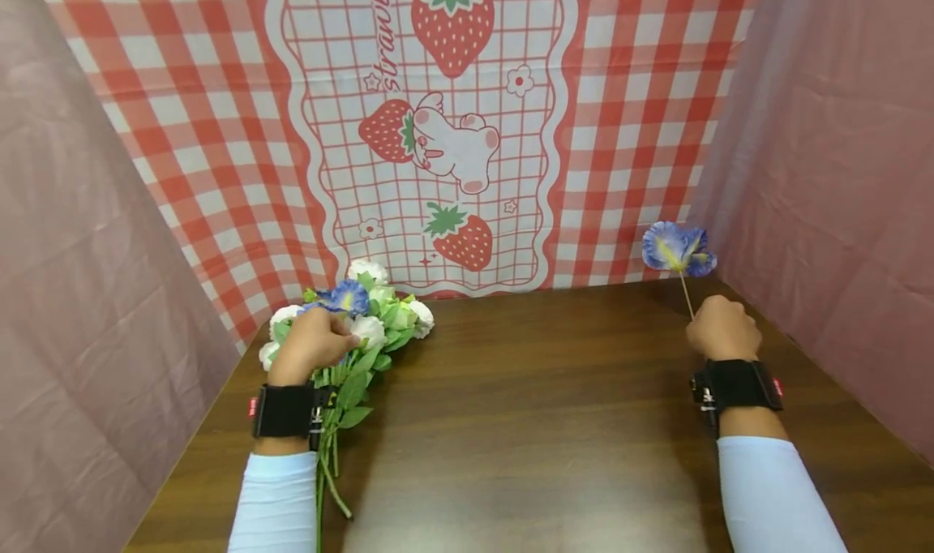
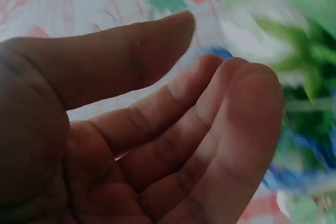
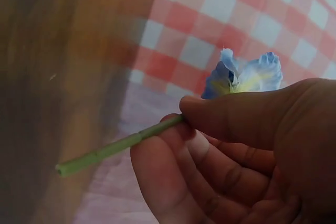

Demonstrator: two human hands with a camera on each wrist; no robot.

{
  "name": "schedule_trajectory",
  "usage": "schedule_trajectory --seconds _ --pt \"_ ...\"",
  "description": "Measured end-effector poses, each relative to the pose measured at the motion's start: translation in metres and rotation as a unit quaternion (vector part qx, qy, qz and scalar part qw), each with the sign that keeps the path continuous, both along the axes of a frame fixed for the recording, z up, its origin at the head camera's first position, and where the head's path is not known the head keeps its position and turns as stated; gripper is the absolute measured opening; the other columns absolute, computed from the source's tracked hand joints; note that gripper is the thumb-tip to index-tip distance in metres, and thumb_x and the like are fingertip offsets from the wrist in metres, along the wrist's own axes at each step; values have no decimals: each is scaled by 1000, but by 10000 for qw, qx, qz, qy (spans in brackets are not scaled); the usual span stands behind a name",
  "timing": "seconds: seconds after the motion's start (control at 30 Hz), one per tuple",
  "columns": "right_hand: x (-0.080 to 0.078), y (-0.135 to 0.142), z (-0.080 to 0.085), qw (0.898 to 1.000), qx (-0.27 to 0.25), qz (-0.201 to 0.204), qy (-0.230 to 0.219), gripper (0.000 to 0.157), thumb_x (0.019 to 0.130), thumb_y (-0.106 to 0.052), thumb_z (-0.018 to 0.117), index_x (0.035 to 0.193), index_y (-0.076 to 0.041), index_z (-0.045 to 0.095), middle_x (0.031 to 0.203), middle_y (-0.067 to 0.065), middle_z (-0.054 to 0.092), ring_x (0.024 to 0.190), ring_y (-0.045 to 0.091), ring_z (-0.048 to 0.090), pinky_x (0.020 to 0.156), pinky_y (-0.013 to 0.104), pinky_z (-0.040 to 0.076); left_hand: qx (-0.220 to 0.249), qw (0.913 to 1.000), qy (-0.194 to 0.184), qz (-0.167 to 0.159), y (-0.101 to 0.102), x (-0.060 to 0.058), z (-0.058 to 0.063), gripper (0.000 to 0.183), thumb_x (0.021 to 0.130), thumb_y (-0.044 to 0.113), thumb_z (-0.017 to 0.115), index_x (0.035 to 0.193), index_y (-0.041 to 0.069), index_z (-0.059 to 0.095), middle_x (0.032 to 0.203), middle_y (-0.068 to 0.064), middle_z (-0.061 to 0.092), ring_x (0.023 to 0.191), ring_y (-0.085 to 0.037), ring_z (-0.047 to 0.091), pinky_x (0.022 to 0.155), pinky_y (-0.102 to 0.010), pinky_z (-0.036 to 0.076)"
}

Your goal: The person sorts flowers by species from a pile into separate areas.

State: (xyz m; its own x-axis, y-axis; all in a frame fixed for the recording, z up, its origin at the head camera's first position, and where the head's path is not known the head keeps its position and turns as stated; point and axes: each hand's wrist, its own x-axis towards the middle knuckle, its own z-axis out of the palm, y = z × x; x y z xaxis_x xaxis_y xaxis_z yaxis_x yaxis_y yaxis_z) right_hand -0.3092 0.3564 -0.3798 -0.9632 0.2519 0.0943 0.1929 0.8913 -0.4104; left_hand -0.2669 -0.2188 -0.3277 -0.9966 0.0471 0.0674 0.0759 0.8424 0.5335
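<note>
My right hand (image 1: 724, 327) pinches the thin green stem (image 3: 118, 146) of a blue iris (image 1: 674, 249) between thumb and fingers, over the table's right side. The bloom stands up above the fist in the head view, and the cut stem end sticks out past the fingertips in the right wrist view. Over a bunch of artificial flowers (image 1: 397, 318) at the left, my left hand (image 1: 315, 340) has loosely bent fingers with nothing between them; thumb and fingertips are apart in the left wrist view. White blooms, another blue iris (image 1: 349, 297) and green leaves make up the bunch.
The bunch's long stems (image 1: 328, 472) point toward me along the left of the brown wooden table (image 1: 540, 399). A red-checked strawberry cloth (image 1: 452, 131) hangs behind the table. Pink curtains (image 1: 839, 172) hang on both sides.
</note>
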Motion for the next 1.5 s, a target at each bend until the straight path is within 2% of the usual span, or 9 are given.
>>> schedule_trajectory --seconds 0.2,0.37,0.47,0.57,0.8,1.13,1.37,1.5 --pt "1 17 -8 9985 -182 -268 -450 40 88 -14 57 112 19 58 118 50 50 106 68 51 72 69 48 -100 9979 -626 115 -23 -3 -8 34 94 16 72 63 3 71 49 -2 53 46 -14 45 53 -30 41" --pt "1 25 -18 9959 -303 -512 -684 44 89 -15 58 116 20 56 121 50 48 109 67 50 77 70 47 -315 9945 -1000 16 -31 -5 -16 36 93 21 74 62 3 69 52 -2 57 51 -17 52 59 -32 46" --pt "0 28 -21 9944 -365 -618 -776 47 90 -17 57 118 20 55 123 49 47 110 66 50 78 70 47 -413 9944 -976 30 -34 -7 -22 40 92 20 75 56 3 68 49 -1 55 50 -17 54 59 -32 46" --pt "-1 30 -24 9929 -382 -691 -893 52 91 -19 57 123 21 51 126 49 46 113 66 48 80 70 46 -370 9940 -1013 176 -35 -11 -28 41 90 19 76 54 3 66 46 0 53 48 -17 53 58 -32 46" --pt "-7 32 -34 9891 -398 -765 -1196 59 92 -17 55 133 23 42 132 49 41 118 66 46 85 70 45 -269 9910 -1248 400 -31 -17 -39 36 89 19 77 58 4 67 50 -2 54 49 -18 55 56 -32 47" --pt "-10 35 -36 9855 -481 -965 -1310 64 90 -20 60 133 23 41 131 48 43 115 63 49 84 67 46 -78 9903 -1316 431 -32 -16 -38 28 92 14 75 66 1 71 57 -5 64 52 -17 62 54 -31 52" --pt "-8 39 -34 9828 -528 -1065 -1416 64 91 -20 59 133 24 38 131 48 41 116 64 48 86 66 45 -163 9932 -1087 379 -34 -12 -31 34 92 10 69 59 3 69 51 -3 60 51 -17 59 53 -32 49" --pt "-5 41 -32 9822 -535 -1127 -1405 64 92 -20 59 134 24 38 132 48 41 116 63 47 85 65 45 -209 9939 -1009 389 -36 -13 -28 43 96 11 66 53 7 65 49 -1 57 50 -17 58 56 -32 48"
